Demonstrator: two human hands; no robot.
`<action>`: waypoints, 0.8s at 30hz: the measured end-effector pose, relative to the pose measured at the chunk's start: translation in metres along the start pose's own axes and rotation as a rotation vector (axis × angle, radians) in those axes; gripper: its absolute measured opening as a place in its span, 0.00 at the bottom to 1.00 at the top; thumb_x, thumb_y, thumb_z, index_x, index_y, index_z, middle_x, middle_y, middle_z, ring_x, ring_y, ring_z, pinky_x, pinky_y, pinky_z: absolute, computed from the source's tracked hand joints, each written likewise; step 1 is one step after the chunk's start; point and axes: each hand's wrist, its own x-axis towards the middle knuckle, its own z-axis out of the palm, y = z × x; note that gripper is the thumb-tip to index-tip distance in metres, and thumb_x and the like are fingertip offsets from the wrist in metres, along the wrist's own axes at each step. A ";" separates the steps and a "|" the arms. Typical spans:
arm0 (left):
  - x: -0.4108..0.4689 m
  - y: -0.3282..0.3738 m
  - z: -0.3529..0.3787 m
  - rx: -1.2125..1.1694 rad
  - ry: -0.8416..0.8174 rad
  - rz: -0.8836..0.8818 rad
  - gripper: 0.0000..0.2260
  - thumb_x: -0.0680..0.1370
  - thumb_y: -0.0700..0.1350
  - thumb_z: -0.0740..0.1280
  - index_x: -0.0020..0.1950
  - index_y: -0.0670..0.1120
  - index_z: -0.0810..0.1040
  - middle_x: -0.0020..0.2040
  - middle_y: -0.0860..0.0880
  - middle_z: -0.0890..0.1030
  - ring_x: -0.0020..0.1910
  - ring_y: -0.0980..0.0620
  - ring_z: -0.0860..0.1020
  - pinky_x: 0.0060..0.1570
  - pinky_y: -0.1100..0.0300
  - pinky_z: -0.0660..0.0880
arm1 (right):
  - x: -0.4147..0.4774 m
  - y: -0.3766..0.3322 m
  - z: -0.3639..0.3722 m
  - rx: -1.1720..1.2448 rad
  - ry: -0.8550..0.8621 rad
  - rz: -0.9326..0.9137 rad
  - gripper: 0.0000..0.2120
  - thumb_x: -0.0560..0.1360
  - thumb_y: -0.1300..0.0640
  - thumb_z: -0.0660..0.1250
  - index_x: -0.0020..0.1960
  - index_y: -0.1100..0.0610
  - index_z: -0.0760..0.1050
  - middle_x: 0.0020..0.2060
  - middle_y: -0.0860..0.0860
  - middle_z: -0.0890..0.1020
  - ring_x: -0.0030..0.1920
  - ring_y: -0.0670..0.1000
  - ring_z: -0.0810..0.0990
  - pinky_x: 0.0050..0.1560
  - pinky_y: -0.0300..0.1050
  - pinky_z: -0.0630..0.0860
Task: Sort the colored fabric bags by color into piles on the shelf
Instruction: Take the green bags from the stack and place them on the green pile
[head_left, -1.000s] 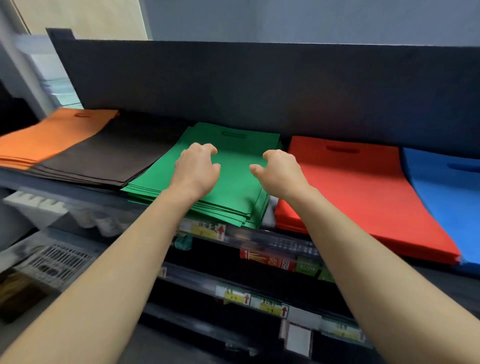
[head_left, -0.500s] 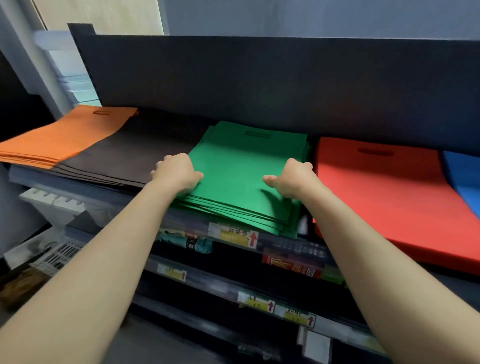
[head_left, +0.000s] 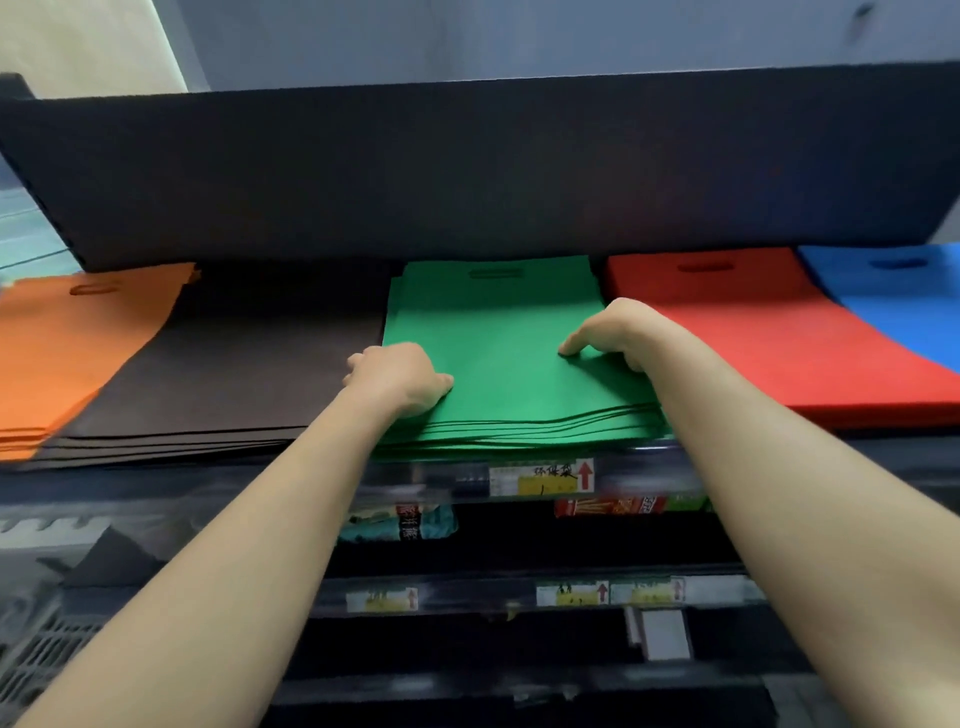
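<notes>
Both hands gripped the green pile (head_left: 498, 332): left hand (head_left: 397, 376) curled round its left edge, right hand (head_left: 615, 332) round its right edge, thumbs on top. It lay on the shelf (head_left: 156, 486) between the black pile (head_left: 234, 374) and red pile (head_left: 753, 332); the orange pile (head_left: 67, 353) lay far left, the blue pile (head_left: 904, 299) far right.

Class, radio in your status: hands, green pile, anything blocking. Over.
Left hand, right hand grip green pile at its sides. It lies between black pile, red pile. Nothing blocking.
</notes>
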 end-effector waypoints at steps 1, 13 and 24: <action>0.001 -0.001 -0.001 0.000 -0.004 0.010 0.21 0.77 0.61 0.59 0.42 0.43 0.69 0.61 0.37 0.74 0.60 0.38 0.69 0.54 0.52 0.66 | 0.000 0.000 -0.001 0.047 -0.012 0.025 0.25 0.73 0.55 0.72 0.63 0.68 0.70 0.54 0.59 0.76 0.47 0.54 0.71 0.45 0.43 0.67; -0.002 0.015 -0.003 -0.077 -0.054 0.070 0.21 0.78 0.61 0.57 0.45 0.42 0.72 0.55 0.42 0.76 0.60 0.40 0.72 0.63 0.51 0.63 | 0.000 0.007 -0.007 -0.099 0.115 -0.038 0.29 0.73 0.52 0.71 0.66 0.68 0.66 0.63 0.62 0.74 0.62 0.60 0.74 0.52 0.44 0.70; 0.001 0.017 -0.015 -0.736 -0.028 -0.147 0.16 0.77 0.42 0.68 0.60 0.36 0.72 0.47 0.44 0.72 0.45 0.48 0.70 0.44 0.58 0.66 | 0.009 0.018 0.002 -0.038 0.137 -0.079 0.36 0.71 0.54 0.73 0.69 0.64 0.57 0.64 0.61 0.71 0.63 0.60 0.71 0.58 0.49 0.70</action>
